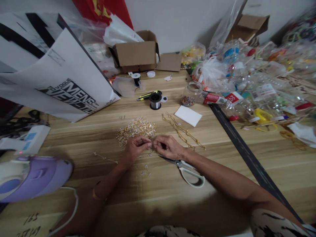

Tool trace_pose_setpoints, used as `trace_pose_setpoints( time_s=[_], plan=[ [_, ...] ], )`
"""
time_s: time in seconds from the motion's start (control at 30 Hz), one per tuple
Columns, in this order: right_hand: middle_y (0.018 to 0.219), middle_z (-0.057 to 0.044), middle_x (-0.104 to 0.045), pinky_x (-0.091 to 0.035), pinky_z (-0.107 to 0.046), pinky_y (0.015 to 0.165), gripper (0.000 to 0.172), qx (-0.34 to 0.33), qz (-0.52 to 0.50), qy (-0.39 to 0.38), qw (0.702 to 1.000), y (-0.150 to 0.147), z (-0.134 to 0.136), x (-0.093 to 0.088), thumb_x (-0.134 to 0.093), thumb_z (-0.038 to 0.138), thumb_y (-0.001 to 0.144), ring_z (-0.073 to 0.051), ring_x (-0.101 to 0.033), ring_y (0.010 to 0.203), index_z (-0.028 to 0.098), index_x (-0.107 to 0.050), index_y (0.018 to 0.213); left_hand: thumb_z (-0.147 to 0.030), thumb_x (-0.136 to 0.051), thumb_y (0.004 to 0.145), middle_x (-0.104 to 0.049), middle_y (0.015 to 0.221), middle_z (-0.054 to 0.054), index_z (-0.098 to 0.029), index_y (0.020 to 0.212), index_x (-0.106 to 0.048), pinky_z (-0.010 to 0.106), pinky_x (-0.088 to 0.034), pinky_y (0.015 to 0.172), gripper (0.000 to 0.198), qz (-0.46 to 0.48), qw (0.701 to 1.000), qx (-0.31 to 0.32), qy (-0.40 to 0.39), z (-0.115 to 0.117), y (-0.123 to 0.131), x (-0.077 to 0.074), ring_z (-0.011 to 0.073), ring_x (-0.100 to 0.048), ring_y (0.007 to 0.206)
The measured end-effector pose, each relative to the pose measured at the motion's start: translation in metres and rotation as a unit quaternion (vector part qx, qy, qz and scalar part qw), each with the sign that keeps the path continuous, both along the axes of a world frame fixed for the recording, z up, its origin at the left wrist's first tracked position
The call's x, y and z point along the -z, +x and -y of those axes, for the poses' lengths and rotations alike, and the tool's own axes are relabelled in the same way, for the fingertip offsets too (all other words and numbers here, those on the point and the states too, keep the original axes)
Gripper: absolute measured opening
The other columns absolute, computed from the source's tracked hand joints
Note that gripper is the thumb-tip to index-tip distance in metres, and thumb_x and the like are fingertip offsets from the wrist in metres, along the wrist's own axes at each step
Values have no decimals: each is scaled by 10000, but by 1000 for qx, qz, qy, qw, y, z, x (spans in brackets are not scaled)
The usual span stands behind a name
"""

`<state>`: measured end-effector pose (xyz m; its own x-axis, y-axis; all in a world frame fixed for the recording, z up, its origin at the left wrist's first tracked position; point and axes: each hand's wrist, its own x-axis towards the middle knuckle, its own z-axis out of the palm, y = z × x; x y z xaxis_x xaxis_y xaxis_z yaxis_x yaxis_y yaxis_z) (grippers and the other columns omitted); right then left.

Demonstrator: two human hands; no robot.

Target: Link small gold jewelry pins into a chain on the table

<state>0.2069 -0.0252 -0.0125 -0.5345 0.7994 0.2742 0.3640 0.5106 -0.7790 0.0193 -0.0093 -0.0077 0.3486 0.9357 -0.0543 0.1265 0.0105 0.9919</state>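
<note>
My left hand (138,147) and my right hand (168,146) meet fingertip to fingertip over the wooden table, both pinched closed. Whatever sits between the fingertips is too small to name. A short beaded chain (145,156) shows just below them. Behind my left hand spreads a heap of gold and clear beads (135,130). Several loose clear beads (146,167) lie nearer to me. White-handled scissors (190,172) rest partly under my right wrist. Two gold chains (184,131) are laid out beyond my right hand, and a thin beaded strand (105,158) lies left of my left hand.
A spool of wire (155,102), a yellow utility knife (148,95), a jar of beads (191,93) and a white card (188,116) stand or lie farther back. A paper bag (59,75) and a purple appliance (41,176) are at left; plastic bottles (261,92) crowd the right.
</note>
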Motion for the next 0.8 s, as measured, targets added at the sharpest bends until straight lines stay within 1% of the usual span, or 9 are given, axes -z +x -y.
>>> trace_pose_setpoints(
  time_s=[0.13, 0.27, 0.5, 0.8],
  plan=[
    [648, 26, -528, -312, -185, 533, 49, 6, -1, -5, 1000, 0, 0, -1, -487, 157, 806, -70, -413, 526, 157, -533, 790, -235, -713, 648, -639, 581, -5, -135, 675, -648, 205, -474, 549, 123, -11, 1000, -10, -4, 0, 1, -4, 105, -582, 542],
    [641, 25, -519, -311, -186, 526, 56, 5, -7, -14, 1000, 0, 0, -1, -486, 166, 810, -73, -414, 527, 158, -535, 784, -234, -726, 631, -659, 601, 4, -135, 691, -654, 220, -488, 572, 136, -11, 1000, -22, -9, 0, 2, -5, 121, -603, 563],
    [652, 24, -526, -319, -176, 523, 62, -3, -21, -39, 999, 0, -1, -1, -485, 166, 813, -70, -424, 532, 152, -541, 788, -229, -714, 650, -703, 656, 22, -138, 720, -701, 223, -502, 619, 115, -24, 1000, -16, -13, 0, 0, -3, 136, -636, 616],
    [656, 25, -530, -313, -174, 518, 62, -4, -19, -53, 998, 0, -2, 1, -490, 169, 814, -65, -411, 525, 150, -535, 776, -232, -716, 644, -713, 669, 28, -137, 745, -710, 243, -522, 632, 139, -13, 1000, -16, -17, 0, 2, -5, 154, -654, 631]
  ],
)
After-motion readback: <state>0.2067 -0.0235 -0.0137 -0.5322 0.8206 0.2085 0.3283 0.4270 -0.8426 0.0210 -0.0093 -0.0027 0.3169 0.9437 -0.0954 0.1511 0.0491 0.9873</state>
